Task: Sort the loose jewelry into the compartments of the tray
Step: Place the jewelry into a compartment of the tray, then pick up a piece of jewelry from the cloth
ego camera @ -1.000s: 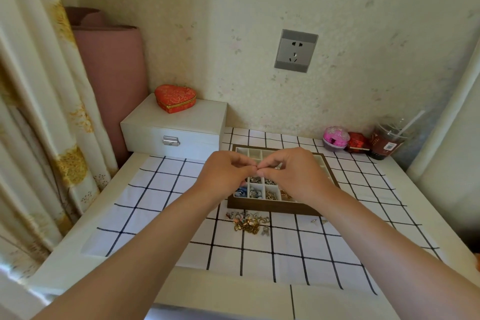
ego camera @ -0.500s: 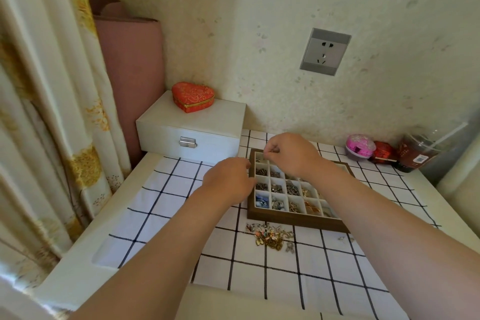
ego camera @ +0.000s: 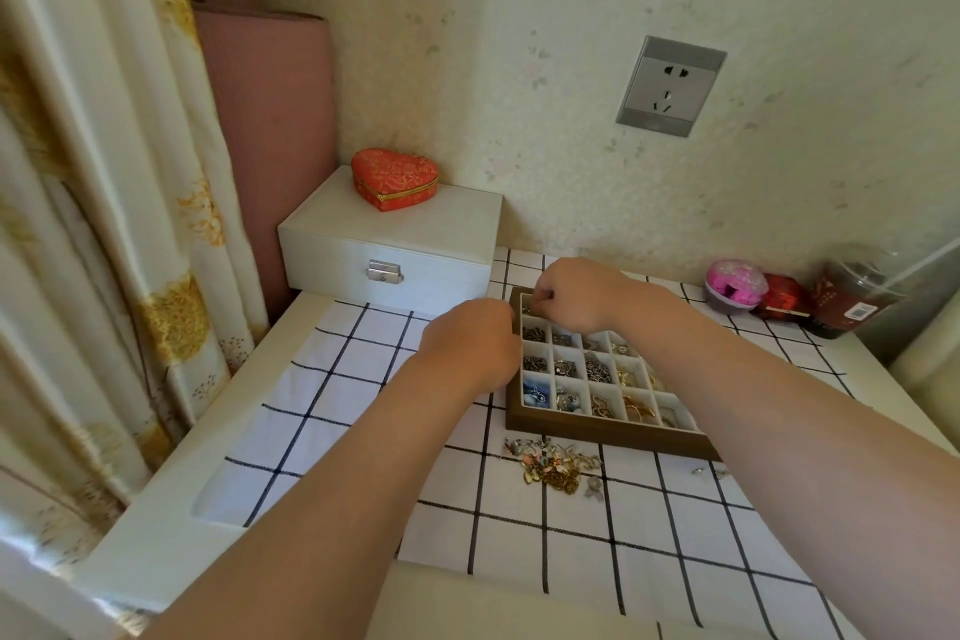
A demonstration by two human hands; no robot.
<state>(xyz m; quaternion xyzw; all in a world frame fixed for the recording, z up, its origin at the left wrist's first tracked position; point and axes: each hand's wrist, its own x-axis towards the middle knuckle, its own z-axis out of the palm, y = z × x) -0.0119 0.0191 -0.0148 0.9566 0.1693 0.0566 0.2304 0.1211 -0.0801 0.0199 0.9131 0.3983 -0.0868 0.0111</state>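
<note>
While the right hand [ego camera: 574, 299] curls over the far-left corner of the tray [ego camera: 602, 438], the left hand [ego camera: 467, 343] sits beside it.
Compartments hold silver and gold pieces; its long axis runs left-right; loose jewelry [ego camera: 556, 465] lies on the surface [ego camera: 156, 551] just before it; neither grip can be told.

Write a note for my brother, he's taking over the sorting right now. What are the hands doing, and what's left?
Right hand: fingers curled over the far-left corner compartment of the tray; any piece it may be pinching is too small to see.
Left hand: beside the tray's left edge, fingers hidden.
Done: many compartments already hold jewelry.
Left: the loose jewelry pile on the cloth in front of the tray, plus a couple of stray pieces to its right.
</note>
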